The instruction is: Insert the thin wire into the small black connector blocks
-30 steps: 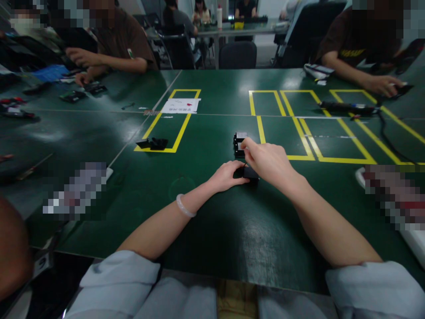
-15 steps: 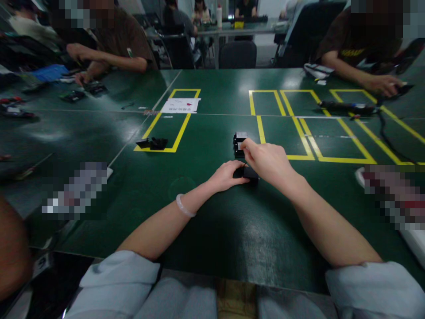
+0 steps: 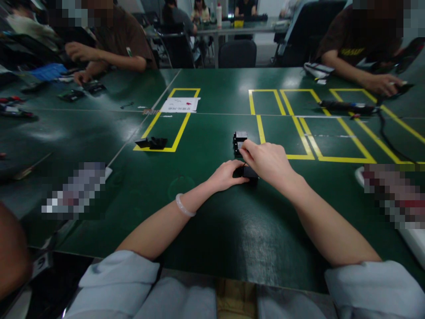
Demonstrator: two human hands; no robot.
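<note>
My left hand (image 3: 227, 175) rests on the green tabletop (image 3: 206, 230), thumb and fingers around the left end of a small black block (image 3: 250, 173). Just above that block is my right hand (image 3: 265, 157), its fingers pinched together and pointing left. A short thin dark line, perhaps a wire, shows between the pinch and the block; what the fingertips hold is too small to make out. Directly behind the right fingertips stands a black part with silvery faces (image 3: 240, 136), partly covered by them.
Yellow tape outlines (image 3: 182, 133) mark the table, with a black part (image 3: 152, 142) and a paper sheet (image 3: 181, 104) on the left one. A black cylindrical tool (image 3: 348, 106) lies at right. Blurred-out objects flank my arms. Two people sit across, handling small items.
</note>
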